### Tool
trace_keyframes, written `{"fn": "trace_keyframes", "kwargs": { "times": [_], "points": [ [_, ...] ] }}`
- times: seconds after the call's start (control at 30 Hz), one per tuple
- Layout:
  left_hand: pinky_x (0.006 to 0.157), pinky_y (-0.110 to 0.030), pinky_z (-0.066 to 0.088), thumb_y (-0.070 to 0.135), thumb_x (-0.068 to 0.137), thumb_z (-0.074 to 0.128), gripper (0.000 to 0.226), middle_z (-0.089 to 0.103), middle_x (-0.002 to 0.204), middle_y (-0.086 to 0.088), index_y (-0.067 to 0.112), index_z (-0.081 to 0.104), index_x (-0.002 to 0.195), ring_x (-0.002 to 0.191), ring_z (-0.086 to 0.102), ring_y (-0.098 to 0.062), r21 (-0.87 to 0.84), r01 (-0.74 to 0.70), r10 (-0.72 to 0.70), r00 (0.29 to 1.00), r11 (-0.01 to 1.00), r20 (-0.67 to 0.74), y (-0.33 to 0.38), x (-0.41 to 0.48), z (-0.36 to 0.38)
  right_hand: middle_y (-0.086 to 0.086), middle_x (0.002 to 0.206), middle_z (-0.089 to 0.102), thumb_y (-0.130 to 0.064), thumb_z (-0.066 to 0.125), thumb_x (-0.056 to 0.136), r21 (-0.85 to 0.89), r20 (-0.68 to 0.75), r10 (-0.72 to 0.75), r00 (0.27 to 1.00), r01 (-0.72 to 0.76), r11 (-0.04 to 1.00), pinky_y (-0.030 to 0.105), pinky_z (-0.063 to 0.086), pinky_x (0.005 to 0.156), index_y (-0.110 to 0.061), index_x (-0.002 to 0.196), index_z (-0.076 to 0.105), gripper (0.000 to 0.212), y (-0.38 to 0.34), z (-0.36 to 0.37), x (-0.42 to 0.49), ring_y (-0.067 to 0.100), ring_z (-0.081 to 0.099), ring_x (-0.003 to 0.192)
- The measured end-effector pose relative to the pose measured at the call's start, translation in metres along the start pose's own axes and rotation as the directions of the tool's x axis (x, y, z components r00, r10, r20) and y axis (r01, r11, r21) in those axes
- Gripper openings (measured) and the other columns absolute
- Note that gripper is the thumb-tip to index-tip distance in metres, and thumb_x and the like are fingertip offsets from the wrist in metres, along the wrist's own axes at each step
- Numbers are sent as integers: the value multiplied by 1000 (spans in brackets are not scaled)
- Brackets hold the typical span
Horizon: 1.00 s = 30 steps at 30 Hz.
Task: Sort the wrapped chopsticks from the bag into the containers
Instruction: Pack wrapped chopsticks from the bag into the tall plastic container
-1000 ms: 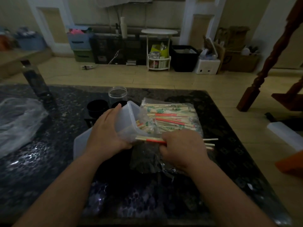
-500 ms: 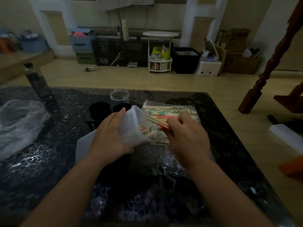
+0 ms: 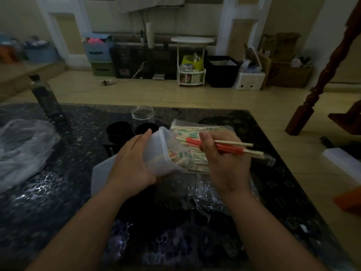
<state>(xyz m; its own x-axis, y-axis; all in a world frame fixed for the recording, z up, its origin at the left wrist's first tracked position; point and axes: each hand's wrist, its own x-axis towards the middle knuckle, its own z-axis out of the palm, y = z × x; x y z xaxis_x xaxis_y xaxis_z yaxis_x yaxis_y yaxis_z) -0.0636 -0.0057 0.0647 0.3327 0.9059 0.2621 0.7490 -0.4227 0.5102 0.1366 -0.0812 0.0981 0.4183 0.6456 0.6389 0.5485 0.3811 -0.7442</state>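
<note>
On the dark, speckled table (image 3: 58,202), 2 bare forearms reach in from the near edge. The left hand (image 3: 134,159) grips a cloudy plastic tub (image 3: 156,151) round its side, tilted so that its mouth faces right, toward the bag (image 3: 224,128). Wrapped sticks (image 3: 176,156) show in the mouth of the tub. Under the tub and the left wrist lies a flat white lid (image 3: 101,173).

The right hand (image 3: 224,163) is curled round a few chopsticks (image 3: 232,150) in red wrappers, held just above the bag. Their bare wooden ends stick out to the right. The clear bag lies on the table just right of the tub, full of wrapped chopsticks with green and red print, which is too blurred to read.

A crumpled clear sack (image 3: 23,149) sits at the left edge of the table. Just behind the tub stand 2 black cups (image 3: 119,131), side by side, and behind them a clear jar (image 3: 142,114).

Across the pale floor, along the wall, stand a blue crate (image 3: 97,52), a white stand (image 3: 191,61), a black bin (image 3: 222,72) and a white box (image 3: 250,82). A carved wooden post (image 3: 320,83) rises at the right.
</note>
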Motion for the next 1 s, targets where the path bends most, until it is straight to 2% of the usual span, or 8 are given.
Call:
{"fn": "trace_keyframes", "kwargs": {
  "times": [0.13, 0.27, 0.4, 0.47, 0.57, 0.7, 0.9, 1.0],
  "points": [
    [112, -32, 21, 35, 54, 93, 127, 27, 156, 4, 32, 16, 154, 142, 22, -15, 8, 5, -5, 1000, 1000, -11, 0, 0, 1, 2, 69, 69, -23, 73, 87, 203, 6, 266, 964, -261, 944, 43, 59, 65, -34, 64, 63, 28, -6, 2, -2, 17, 70, 64],
    [112, -31, 21, 39, 54, 93, 128, 26, 156, 5, 34, 14, 154, 142, 21, -14, 5, 13, -13, 1000, 1000, -4, 0, 0, 1, 6, 63, 65, -17, 74, 87, 311, -3, 366, 931, -347, 885, 38, 59, 61, -28, 64, 62, 28, -5, 2, 1, 25, 69, 61],
    [112, -32, 21, 38, 52, 95, 130, 27, 155, 3, 31, 15, 154, 142, 22, -15, 6, 4, -4, 1000, 1000, 4, 4, -1, -1, 6, 81, 73, -16, 80, 81, 188, 268, 501, 823, -554, 811, 28, 58, 64, -12, 87, 67, 15, 10, 9, -1, 11, 70, 72],
    [112, -32, 21, 34, 51, 94, 130, 26, 156, 4, 33, 14, 154, 142, 21, -15, 2, 11, -11, 1000, 1000, 18, 5, -2, -2, 10, 86, 72, -9, 75, 83, 291, 275, 575, 770, -637, 714, 36, 58, 63, -14, 87, 63, 14, 15, 13, -1, 23, 70, 76],
    [112, -33, 22, 30, 51, 94, 130, 25, 155, 4, 33, 14, 154, 141, 22, -15, -3, 18, -18, 1000, 1000, 24, 7, -2, -3, 13, 86, 68, 0, 60, 90, 378, 223, 617, 755, -650, 659, 32, 52, 55, -12, 84, 57, 13, 18, 11, 3, 24, 64, 70],
    [112, -30, 20, 34, 53, 94, 128, 25, 156, 3, 34, 14, 154, 141, 21, -14, 1, 11, -11, 1000, 1000, 21, 9, -3, -2, 8, 89, 69, -7, 73, 84, 155, 450, 524, 723, -641, 752, 28, 53, 62, -18, 87, 67, 13, 23, 16, -5, 20, 66, 78],
    [114, -32, 19, 36, 54, 93, 128, 23, 157, 4, 34, 14, 154, 142, 18, -13, -3, 20, -20, 999, 1000, 35, 11, -4, -2, 6, 91, 69, -10, 73, 80, 282, 203, 560, 803, -595, 752, 37, 53, 65, -22, 80, 62, 16, 27, 14, -4, 25, 65, 81],
    [112, -32, 21, 30, 52, 93, 130, 23, 156, 4, 34, 14, 154, 141, 19, -14, 0, 33, -33, 999, 999, 39, 10, -3, -2, 2, 78, 68, -5, 76, 79, 164, 264, 501, 824, -551, 818, 38, 57, 66, -19, 73, 66, 18, 27, 14, -5, 22, 65, 73]
  ]
}}
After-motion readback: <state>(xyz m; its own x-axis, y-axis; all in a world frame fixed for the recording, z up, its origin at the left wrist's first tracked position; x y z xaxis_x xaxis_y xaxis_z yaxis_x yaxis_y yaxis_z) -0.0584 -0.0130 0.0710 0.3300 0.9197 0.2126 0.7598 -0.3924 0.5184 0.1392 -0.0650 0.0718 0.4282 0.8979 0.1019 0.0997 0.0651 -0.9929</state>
